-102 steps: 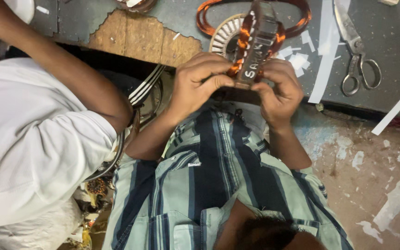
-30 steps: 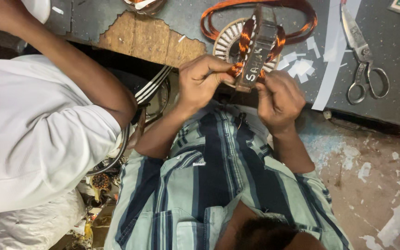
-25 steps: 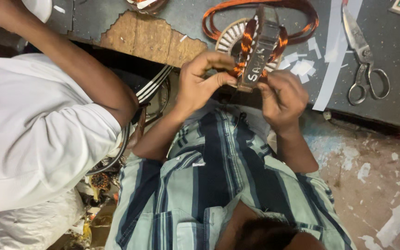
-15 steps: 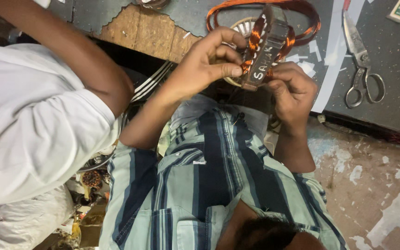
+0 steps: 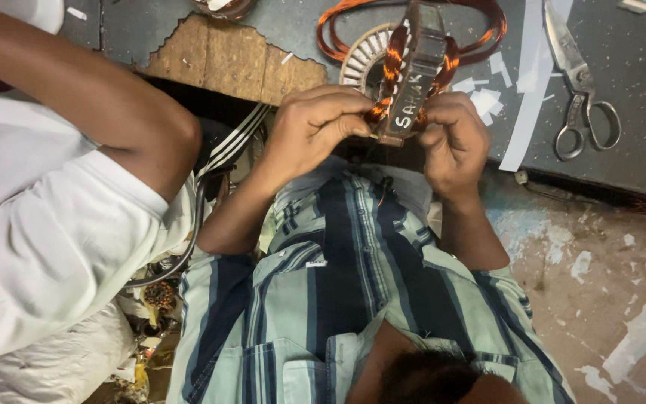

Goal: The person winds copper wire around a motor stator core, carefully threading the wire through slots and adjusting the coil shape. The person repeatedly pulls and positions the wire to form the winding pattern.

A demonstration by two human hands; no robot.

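A grey metal motor stator (image 5: 416, 71) wound with copper wire stands on edge at the front of the dark workbench (image 5: 622, 161). My left hand (image 5: 315, 131) pinches the copper winding at the stator's lower left side. My right hand (image 5: 454, 142) grips its lower right side, fingers curled against the wire. Both hands sit close together just above my striped shirt. White handwritten lettering marks the stator's near face.
Behind the stator lie a loose copper wire loop (image 5: 487, 22) and a ribbed white round part (image 5: 359, 58). Scissors (image 5: 581, 97) and white paper strips (image 5: 521, 112) lie to the right. A co-worker in a white shirt (image 5: 31, 247) reaches an arm (image 5: 91, 97) across the left. Chipped wood (image 5: 226, 63) shows on the bench.
My left hand has dropped from the upper winding to the stator's lower left and pinches the wire there. My right hand stays at the lower right. The stator remains upright.
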